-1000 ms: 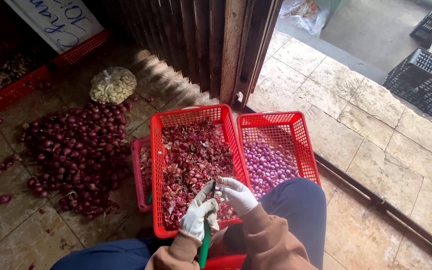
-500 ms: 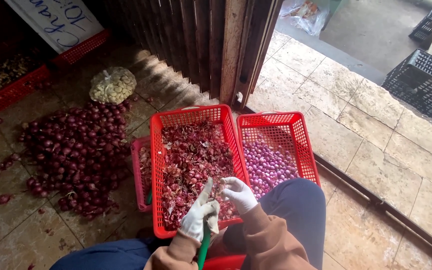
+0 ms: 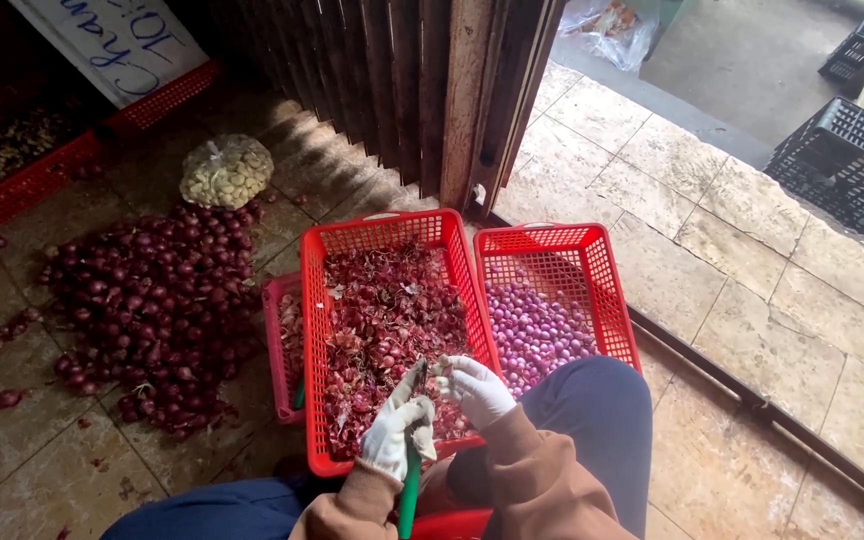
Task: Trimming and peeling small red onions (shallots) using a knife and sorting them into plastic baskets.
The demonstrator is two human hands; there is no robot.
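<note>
Head view, and I'm looking down at two white-gloved hands working close together over the near edge of the middle red basket (image 3: 382,232), the one full of shallot skins (image 3: 387,320). The left hand (image 3: 397,432) is closing around a green-handled knife (image 3: 409,495), blade pointing up toward the other hand. The right hand (image 3: 477,390) is pinching its fingers together just above that blade; I'm guessing it's holding a small shallot there, though the glove is hiding it, so I can't say for sure. To the right, a second red basket (image 3: 602,250) is holding the pale peeled shallots (image 3: 537,330), and a big pile of unpeeled shallots (image 3: 142,310) is lying on the floor to the left, with a bag of garlic (image 3: 225,170) beyond it. What I'm watching for: the blade is sitting very near the right fingertips, so a slip on a slick skin could nick the glove. And a loose pinch could be dropping the bulb into the skins, not the clean basket.
</note>
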